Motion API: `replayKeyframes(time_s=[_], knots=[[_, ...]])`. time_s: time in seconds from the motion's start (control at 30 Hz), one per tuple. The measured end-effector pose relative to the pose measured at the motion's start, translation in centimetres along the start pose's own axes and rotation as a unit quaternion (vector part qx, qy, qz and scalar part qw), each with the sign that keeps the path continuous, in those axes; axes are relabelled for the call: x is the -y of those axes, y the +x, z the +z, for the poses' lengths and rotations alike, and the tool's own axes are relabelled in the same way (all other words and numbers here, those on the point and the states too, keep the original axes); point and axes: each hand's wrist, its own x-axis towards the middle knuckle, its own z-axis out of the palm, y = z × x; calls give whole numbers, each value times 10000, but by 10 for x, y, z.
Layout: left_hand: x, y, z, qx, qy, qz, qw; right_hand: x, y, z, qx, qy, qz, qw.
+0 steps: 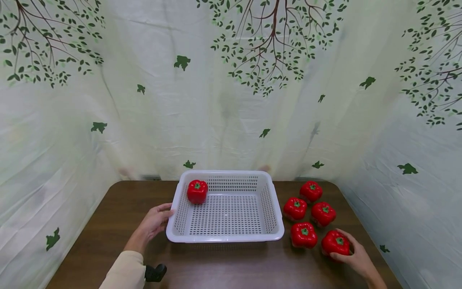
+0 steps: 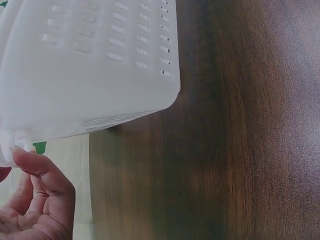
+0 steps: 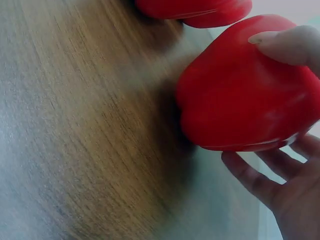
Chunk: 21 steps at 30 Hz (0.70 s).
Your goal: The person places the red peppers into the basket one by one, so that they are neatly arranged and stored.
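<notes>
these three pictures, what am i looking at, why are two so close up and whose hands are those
One person is working with bare hands and wears three cameras. The wide picture comes from the head and looks down at a brown table. The two close-ups come from cameras on each wrist.

On the table stands a white basket with one red pepper inside. To its right lie five more peppers.

The left hand touches the basket's left rim; its wrist view shows the basket wall and a fingertip against it. The right hand grips the nearest pepper, which still sits on the table. That pepper fills the right wrist view.
</notes>
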Motion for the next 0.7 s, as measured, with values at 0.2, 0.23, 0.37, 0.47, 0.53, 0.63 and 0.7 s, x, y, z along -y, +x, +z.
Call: replayKeyframes(time_s=[0.2,0.23,0.37,0.47,0.53,0.63,0.7], knots=[[0,-1,-1,-9,-51,-36,10000,6,0,-1,-464,76,158,9988],[0,-1,-1,1,-68,-32,10000,7,0,-1,-532,86,134,9985],[-2,-2,0,26,-109,-21,9999,13,0,-4,-769,155,-31,9969],[-2,-3,0,-3,-87,-46,10000,18,1,-6,-899,204,-147,9956],[-2,-3,0,-2,-72,-57,10000,23,3,-8,-938,237,-191,9951],[-2,-3,0,22,-70,-53,10000,30,5,-10,-910,330,-226,9951],[-2,-3,0,11,-89,-66,9999,35,6,-11,-879,435,-238,9949]])
